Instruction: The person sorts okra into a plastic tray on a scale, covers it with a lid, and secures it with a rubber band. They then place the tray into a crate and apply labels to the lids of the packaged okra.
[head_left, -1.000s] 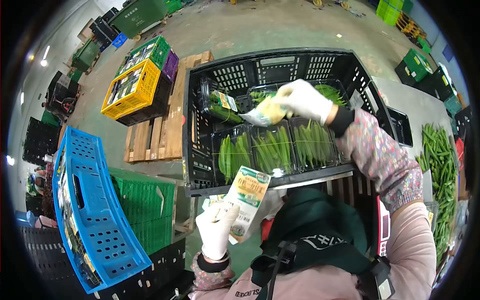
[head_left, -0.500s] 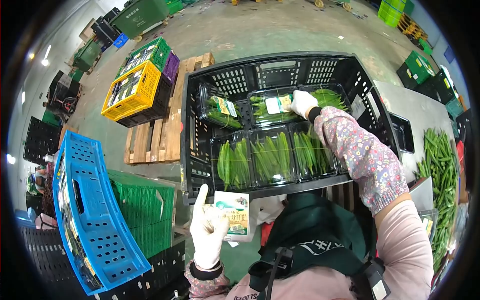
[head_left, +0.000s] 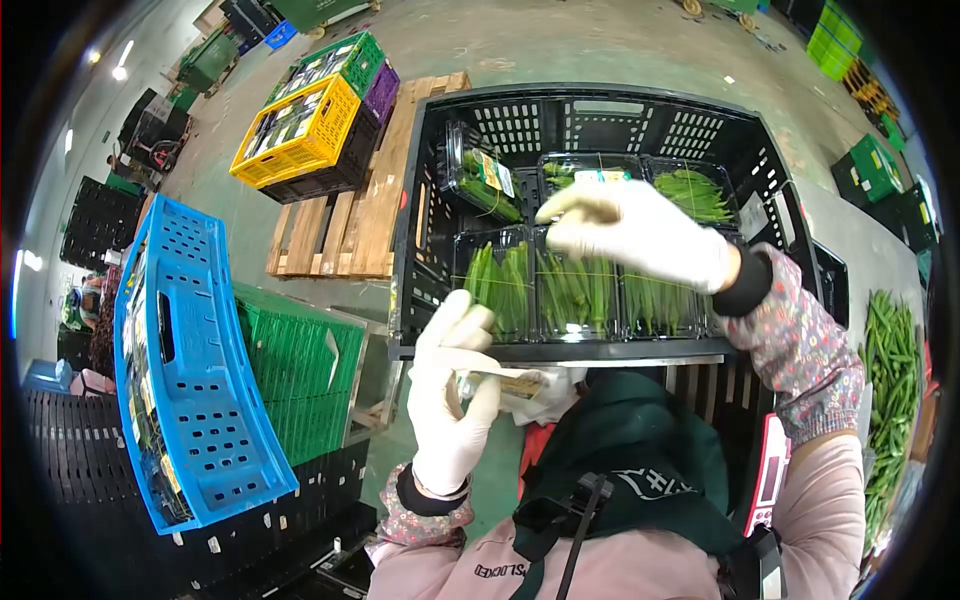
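In a white glove, my left hand [head_left: 450,400] is closed around a stack of printed labels [head_left: 522,384], tilted edge-on in front of the crate. My right hand [head_left: 640,232], also gloved, hovers over the black crate [head_left: 560,352] with its fingers slightly curled and apart, and nothing visible in them. Clear-lidded packs of okra [head_left: 498,285] fill the crate in two rows. A labelled okra pack [head_left: 486,185] leans at the back left. Another labelled pack [head_left: 590,168] lies at the back middle, partly hidden behind my right hand.
Loose okra [head_left: 890,370] is heaped on the metal table [head_left: 855,235] at right. A red-and-white scale [head_left: 768,475] is beside my right arm. At left stand a blue crate [head_left: 200,370], green crates [head_left: 300,370] and a wooden pallet [head_left: 335,240] beside a yellow crate [head_left: 300,135].
My right hand has left the label on the back middle pack and come nearer, towards my left hand. The label stack has tipped from face-up to edge-on. The whole view has shifted.
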